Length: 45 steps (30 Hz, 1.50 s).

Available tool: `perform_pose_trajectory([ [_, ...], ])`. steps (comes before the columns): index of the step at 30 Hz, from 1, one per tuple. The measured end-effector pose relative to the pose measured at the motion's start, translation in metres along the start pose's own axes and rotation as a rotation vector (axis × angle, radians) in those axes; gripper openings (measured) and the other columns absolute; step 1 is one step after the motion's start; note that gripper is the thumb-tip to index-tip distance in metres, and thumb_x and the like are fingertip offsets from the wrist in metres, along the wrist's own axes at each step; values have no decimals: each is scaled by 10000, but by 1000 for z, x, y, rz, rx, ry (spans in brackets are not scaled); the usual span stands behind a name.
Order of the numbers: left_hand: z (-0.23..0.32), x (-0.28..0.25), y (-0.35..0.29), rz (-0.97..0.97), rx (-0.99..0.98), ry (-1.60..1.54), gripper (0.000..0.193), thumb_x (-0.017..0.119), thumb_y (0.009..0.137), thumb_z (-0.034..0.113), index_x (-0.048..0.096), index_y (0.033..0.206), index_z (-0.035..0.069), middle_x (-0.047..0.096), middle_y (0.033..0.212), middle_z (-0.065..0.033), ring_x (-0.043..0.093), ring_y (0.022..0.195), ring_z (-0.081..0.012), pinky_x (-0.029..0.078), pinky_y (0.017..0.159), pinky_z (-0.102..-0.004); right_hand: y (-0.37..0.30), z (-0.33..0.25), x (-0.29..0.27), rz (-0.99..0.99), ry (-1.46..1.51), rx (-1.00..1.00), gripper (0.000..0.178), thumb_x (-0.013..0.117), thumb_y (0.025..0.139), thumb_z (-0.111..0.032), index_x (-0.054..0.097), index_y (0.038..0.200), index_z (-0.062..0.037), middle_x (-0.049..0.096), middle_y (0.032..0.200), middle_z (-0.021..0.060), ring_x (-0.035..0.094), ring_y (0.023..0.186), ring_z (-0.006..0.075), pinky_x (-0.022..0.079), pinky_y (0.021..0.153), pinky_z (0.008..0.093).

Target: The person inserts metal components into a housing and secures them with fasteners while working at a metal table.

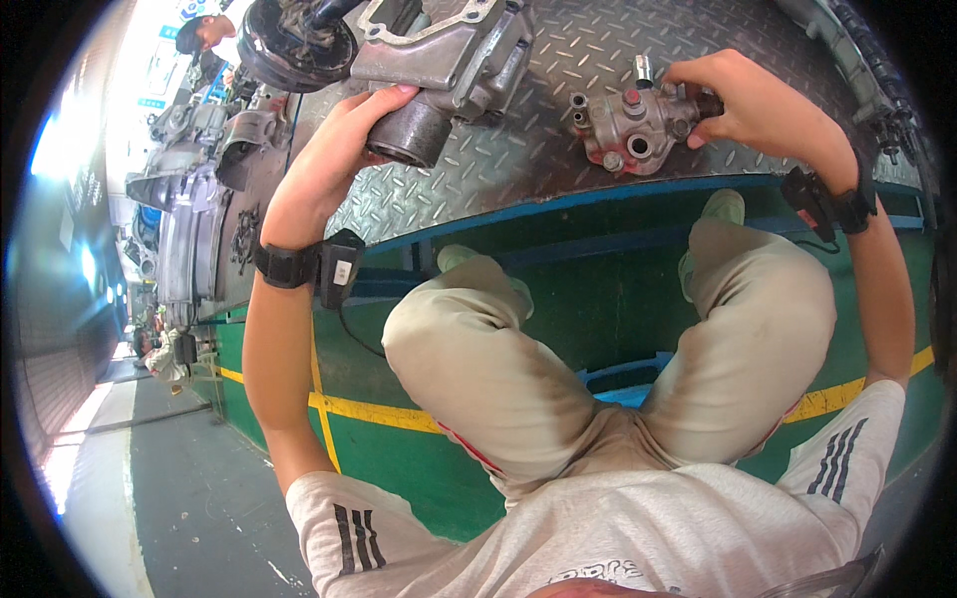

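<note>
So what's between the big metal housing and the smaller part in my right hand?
In the head view, only grey tread plate lies between the housing and the smaller part.

The counter [583, 38], surfaced with raised-tread metal plate and edged in blue, is occupied by a grey housing [434, 66] and a smaller ported casting [620, 126].

1. A mechanical workshop was indicated by the grey, diamond-patterned metal bench top [538, 164].
2. A grey cast-metal housing [444, 68] and a ported metal block [626, 125] were handled there.
3. Bulky grey metal castings [189, 234] were massed leftward.
4. Green-painted flooring [399, 463] was marked with yellow stripes [371, 411].
</note>
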<state>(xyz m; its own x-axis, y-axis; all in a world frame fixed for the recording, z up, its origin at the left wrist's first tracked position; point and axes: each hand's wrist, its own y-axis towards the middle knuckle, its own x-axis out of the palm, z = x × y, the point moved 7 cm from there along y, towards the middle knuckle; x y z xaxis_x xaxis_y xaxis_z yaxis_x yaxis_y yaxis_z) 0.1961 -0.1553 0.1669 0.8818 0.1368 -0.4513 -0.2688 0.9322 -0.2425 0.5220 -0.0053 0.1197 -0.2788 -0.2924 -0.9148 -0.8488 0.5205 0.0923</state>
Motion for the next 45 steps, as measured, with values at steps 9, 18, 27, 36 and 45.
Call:
perform_pose_trajectory([
  [9, -4, -1, 11, -105, -60, -69, 413, 643, 1031, 338, 629, 1355, 82, 656, 1328, -76, 653, 1213, -197, 577, 953, -384, -6, 1, 3, 122, -118, -134, 600, 863, 716, -102, 634, 1262, -7, 629, 1213, 158, 583, 1157, 413, 476, 1005, 463],
  [18, 10, 9, -28, 394, 466, 269, 1001, 949, 768, 320, 405, 1527, -39, 606, 1405, -224, 644, 1241, -309, 531, 1016, -449, -7, 1, 2, 99, -143, -155, 580, 838, 748, -123, 621, 1274, -12, 626, 1231, 159, 568, 1185, 409, 454, 1031, 476],
  [27, 8, 53, -31, 416, 652, 517, 1111, 989, 671, 240, 364, 1542, -52, 527, 1449, -274, 553, 1316, -419, 472, 1086, -444, -9, -3, 0, 79, -175, -143, 563, 832, 810, -159, 631, 1317, -17, 664, 1240, 181, 599, 1187, 400, 465, 1066, 455],
  [36, 12, 65, -23, 319, 463, 605, 1097, 924, 770, 344, 309, 1548, -126, 451, 1519, -313, 501, 1376, -457, 442, 1128, -458, -13, -12, -3, 114, -123, -97, 582, 860, 776, -127, 655, 1303, 14, 705, 1207, 233, 661, 1146, 414, 523, 1015, 447],
  [45, 61, 69, -36, 371, 875, 867, 1304, 978, 656, 282, 183, 1658, 31, 230, 1694, -220, 391, 1485, -411, 332, 1232, -488, -9, -5, -4, 61, -83, 24, 608, 866, 759, -113, 648, 1317, -9, 718, 1190, 227, 661, 1147, 430, 527, 997, 467],
])
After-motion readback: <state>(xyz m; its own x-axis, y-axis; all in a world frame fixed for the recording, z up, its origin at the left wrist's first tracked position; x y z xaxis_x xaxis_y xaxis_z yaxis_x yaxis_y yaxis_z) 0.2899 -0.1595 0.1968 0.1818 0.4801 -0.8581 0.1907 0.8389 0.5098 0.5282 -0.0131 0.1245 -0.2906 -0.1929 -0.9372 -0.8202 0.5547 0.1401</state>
